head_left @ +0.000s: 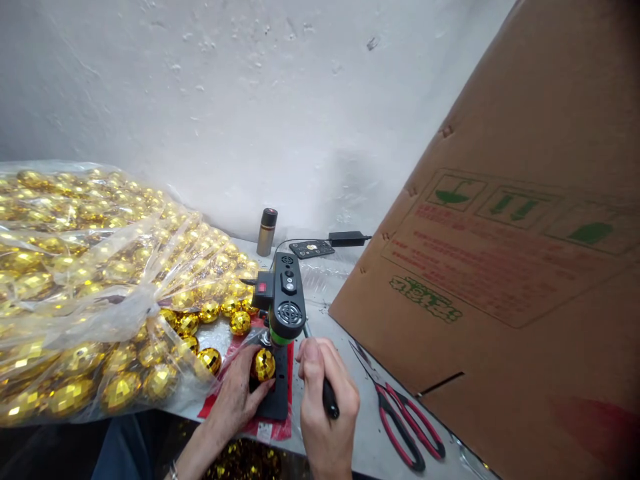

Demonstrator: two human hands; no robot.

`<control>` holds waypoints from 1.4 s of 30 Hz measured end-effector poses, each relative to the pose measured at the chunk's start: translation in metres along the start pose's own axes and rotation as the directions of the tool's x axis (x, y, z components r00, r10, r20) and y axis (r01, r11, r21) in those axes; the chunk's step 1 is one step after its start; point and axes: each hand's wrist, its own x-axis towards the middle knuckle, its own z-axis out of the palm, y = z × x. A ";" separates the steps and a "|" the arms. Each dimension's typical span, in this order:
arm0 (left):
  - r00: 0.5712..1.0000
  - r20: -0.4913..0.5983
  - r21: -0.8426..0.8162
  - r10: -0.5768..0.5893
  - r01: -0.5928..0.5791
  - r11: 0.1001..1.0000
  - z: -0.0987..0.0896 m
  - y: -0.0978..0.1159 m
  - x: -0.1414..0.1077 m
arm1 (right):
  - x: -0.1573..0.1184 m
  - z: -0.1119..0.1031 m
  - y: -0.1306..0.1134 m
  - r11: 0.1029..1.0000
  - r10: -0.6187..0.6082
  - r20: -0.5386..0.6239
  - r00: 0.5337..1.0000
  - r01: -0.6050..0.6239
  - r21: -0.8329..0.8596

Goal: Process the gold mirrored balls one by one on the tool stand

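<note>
My left hand (239, 390) holds a shiny gold mirrored ball (265, 365) between its thumb and fingers, on the black base plate (277, 400) of a small press-like machine (289, 293). The ball sits just below the machine's head. On the right, my right hand (327, 400) is closed round a black-handled lever (330, 399) beside the machine. Red plastic (289, 427) lies under the base. Several loose gold balls (240, 323) rest left of the machine, by the mouth of a clear bag.
A big clear bag of gold balls (75, 267) fills the left side. Red-and-black scissors (407, 427) lie at right, beside a large cardboard box (500, 267). Behind the machine are a small bottle (267, 232), a dark phone-like object (311, 249) and a black adapter (347, 239).
</note>
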 end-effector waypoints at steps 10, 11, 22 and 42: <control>0.989 0.146 0.010 -0.011 0.009 1.000 -0.007 0.001 0.008 | -0.020 -0.003 0.009 0.999 -0.032 0.035 0.999 0.032 0.010; 0.989 0.147 0.019 -0.010 0.008 1.000 -0.007 0.001 0.008 | -0.025 -0.003 0.014 0.999 -0.035 0.046 0.998 0.035 0.011; 0.986 0.163 0.016 -0.030 0.028 0.999 -0.006 0.006 0.006 | -0.059 0.017 0.045 0.992 -0.124 -0.154 0.980 0.124 -0.011; 0.978 0.193 -0.011 -0.079 0.083 0.997 -0.003 0.010 0.006 | -0.080 0.031 0.044 0.998 0.046 -0.297 0.954 -0.053 -0.018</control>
